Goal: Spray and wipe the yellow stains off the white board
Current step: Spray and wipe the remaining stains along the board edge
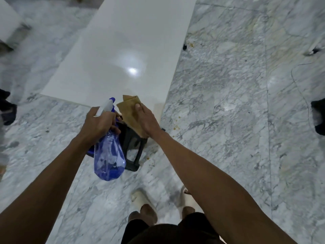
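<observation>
A long white board point(123, 50) lies flat on the marble floor ahead of me, glossy, with a lamp's reflection near its middle. No yellow stains show on its visible surface. My left hand point(98, 123) grips the neck of a blue translucent spray bottle point(109, 155) with a white and blue nozzle, held above the floor near the board's near edge. My right hand point(146, 120) holds a folded tan cloth point(129, 111), thumb pressed on top, right beside the bottle.
A black plastic stool point(132, 147) stands under my hands at the board's near corner. Small yellowish crumbs point(175, 128) and faint stains point(190, 44) dot the marble to the right. Dark objects sit at the far left point(7, 110) and right point(319, 117) edges. My sandalled feet point(146, 203) are below.
</observation>
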Action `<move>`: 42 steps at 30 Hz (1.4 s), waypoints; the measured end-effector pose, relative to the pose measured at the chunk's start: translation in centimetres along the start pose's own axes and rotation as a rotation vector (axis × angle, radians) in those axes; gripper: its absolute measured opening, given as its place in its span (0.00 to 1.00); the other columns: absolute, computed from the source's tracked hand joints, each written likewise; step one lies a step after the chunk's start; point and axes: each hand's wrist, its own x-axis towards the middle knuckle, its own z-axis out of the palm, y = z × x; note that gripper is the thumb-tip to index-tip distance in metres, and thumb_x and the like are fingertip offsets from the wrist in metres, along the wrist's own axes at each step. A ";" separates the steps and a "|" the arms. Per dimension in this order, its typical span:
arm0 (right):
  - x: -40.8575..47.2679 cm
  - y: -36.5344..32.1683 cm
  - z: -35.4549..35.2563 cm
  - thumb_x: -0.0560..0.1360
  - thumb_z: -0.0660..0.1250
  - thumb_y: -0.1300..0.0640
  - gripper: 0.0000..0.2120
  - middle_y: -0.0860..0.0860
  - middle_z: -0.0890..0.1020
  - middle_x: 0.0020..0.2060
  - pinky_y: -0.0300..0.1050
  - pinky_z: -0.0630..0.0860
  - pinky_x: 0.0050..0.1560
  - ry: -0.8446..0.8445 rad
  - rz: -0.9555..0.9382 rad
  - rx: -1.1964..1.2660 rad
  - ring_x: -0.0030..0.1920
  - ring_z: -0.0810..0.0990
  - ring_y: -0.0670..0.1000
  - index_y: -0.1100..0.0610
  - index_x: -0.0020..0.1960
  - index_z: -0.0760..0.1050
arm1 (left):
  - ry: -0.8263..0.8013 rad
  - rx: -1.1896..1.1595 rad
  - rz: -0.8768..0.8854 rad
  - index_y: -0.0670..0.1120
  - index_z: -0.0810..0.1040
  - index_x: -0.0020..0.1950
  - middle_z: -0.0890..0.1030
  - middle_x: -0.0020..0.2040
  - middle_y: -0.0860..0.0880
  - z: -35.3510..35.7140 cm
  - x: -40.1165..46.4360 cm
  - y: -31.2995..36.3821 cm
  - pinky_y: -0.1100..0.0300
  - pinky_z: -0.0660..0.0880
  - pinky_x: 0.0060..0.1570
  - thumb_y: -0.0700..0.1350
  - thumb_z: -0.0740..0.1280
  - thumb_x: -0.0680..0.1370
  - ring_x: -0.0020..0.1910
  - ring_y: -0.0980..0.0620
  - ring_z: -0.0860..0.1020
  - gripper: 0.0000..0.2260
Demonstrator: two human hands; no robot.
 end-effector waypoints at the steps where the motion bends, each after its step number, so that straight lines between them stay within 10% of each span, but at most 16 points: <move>1: 0.6 -0.6 0.9 0.80 0.50 0.34 0.31 0.57 0.79 0.65 0.63 0.72 0.67 -0.003 0.013 0.032 0.64 0.78 0.60 0.53 0.69 0.74 | 0.012 -0.023 0.003 0.38 0.77 0.36 0.83 0.39 0.38 -1.2 0.2 -0.3 0.52 0.78 0.34 0.32 0.60 0.68 0.24 0.44 0.81 0.07; 10: 5.5 -8.6 17.2 0.85 0.57 0.49 0.20 0.56 0.77 0.67 0.46 0.69 0.64 -0.099 0.038 0.027 0.65 0.76 0.55 0.59 0.72 0.71 | 0.113 -0.104 -0.005 0.36 0.78 0.42 0.83 0.48 0.33 -18.8 6.7 -5.3 0.58 0.78 0.25 0.30 0.58 0.72 0.27 0.41 0.78 0.09; 18: 13.8 -16.9 37.8 0.84 0.58 0.53 0.21 0.58 0.75 0.70 0.56 0.68 0.72 -0.091 0.169 0.050 0.68 0.74 0.60 0.59 0.75 0.67 | 0.147 -0.117 0.098 0.35 0.78 0.42 0.81 0.48 0.33 -37.8 15.1 -8.1 0.59 0.78 0.25 0.31 0.60 0.72 0.32 0.39 0.78 0.08; 27: 23.3 -22.8 47.9 0.81 0.60 0.56 0.20 0.57 0.77 0.66 0.54 0.72 0.68 -0.002 0.145 0.059 0.64 0.76 0.57 0.60 0.72 0.68 | 0.102 -0.049 0.285 0.47 0.80 0.48 0.83 0.44 0.47 -48.4 26.7 -10.2 0.39 0.84 0.48 0.39 0.66 0.74 0.39 0.43 0.87 0.06; 32: 33.4 -23.7 53.2 0.78 0.60 0.53 0.20 0.55 0.81 0.61 0.52 0.76 0.64 0.069 0.153 0.102 0.58 0.80 0.55 0.55 0.69 0.74 | 0.085 -0.025 0.284 0.46 0.78 0.46 0.85 0.46 0.35 -52.4 36.3 -9.8 0.40 0.83 0.52 0.47 0.65 0.72 0.45 0.38 0.86 0.07; 38: 42.8 -26.3 56.8 0.80 0.62 0.55 0.18 0.51 0.80 0.57 0.47 0.75 0.56 0.248 0.222 0.170 0.55 0.79 0.54 0.53 0.69 0.74 | 0.114 0.030 0.217 0.35 0.80 0.39 0.79 0.33 0.42 -56.3 46.5 -8.9 0.58 0.70 0.31 0.43 0.66 0.80 0.30 0.52 0.75 0.15; 42: 47.3 -26.8 58.1 0.79 0.65 0.54 0.18 0.52 0.82 0.60 0.54 0.77 0.63 0.315 0.305 0.211 0.59 0.80 0.55 0.52 0.68 0.76 | 0.050 -0.070 0.227 0.48 0.81 0.38 0.85 0.37 0.46 -58.4 52.5 -7.7 0.67 0.76 0.35 0.44 0.67 0.81 0.31 0.58 0.81 0.12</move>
